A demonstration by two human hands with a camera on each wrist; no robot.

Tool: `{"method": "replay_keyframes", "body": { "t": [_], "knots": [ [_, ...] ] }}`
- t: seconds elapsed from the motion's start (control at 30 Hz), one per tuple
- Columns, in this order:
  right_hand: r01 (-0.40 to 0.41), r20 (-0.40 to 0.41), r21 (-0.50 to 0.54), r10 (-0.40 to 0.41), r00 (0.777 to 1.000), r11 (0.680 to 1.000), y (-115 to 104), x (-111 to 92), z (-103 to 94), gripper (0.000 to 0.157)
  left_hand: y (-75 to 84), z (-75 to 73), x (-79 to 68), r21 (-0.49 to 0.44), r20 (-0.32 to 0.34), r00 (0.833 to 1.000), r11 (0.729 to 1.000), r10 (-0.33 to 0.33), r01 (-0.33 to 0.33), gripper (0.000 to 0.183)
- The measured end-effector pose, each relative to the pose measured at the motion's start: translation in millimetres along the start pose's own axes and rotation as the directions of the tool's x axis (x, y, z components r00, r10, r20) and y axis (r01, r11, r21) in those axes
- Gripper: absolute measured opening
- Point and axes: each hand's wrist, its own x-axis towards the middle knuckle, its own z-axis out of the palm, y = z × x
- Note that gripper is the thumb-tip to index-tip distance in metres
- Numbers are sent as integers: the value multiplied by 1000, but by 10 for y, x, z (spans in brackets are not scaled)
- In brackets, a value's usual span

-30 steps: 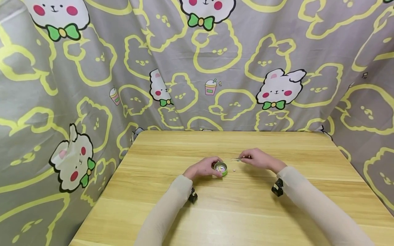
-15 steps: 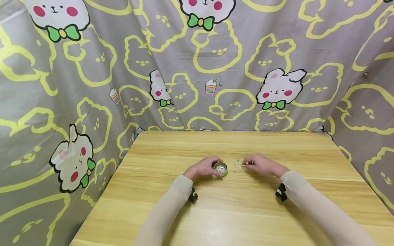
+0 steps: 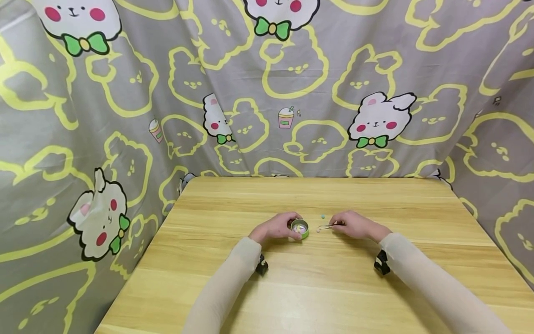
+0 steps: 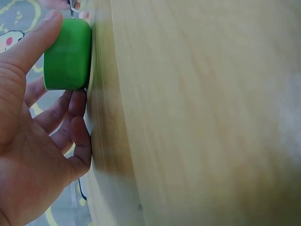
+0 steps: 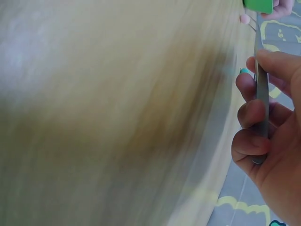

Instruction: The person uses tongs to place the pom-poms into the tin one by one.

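My left hand (image 3: 280, 226) grips a small round green tin (image 4: 70, 54) that stands on the table, thumb on the near side and fingers behind. Pale pink and yellow bits show inside the tin in the head view. My right hand (image 3: 354, 224) holds metal tweezers (image 5: 262, 101) between thumb and curled fingers. The tweezers' tips reach a small pink bead (image 5: 244, 19) on the table, right of the tin; whether they pinch it I cannot tell. A small teal bead (image 3: 323, 216) lies farther back, apart from both hands.
The wooden table (image 3: 208, 195) runs back to a grey curtain (image 3: 317, 83) printed with yellow outlines and white rabbits. Curtain also hangs along the left and right sides. A dark wrist device (image 3: 381, 262) sits under each sleeve cuff.
My right hand has come nearer and slightly right with the tweezers, from beside the teal bead to the pink bead. The teal bead now lies uncovered. The left hand and tin stay put.
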Motion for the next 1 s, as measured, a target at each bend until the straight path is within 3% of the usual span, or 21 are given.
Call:
{"method": "replay_keyframes", "body": {
  "t": [0.8, 1.0],
  "knots": [
    [84, 4, -35, -84, 996, 996, 50, 18, 39, 10, 26, -9, -8, 0, 1, 1000, 1000, -13, 13, 47],
    [69, 3, -28, -69, 998, 997, 47, 0, 32, 11, 31, -7, -18, 7, 3, 1000, 1000, -12, 12, 49]
  ]
}}
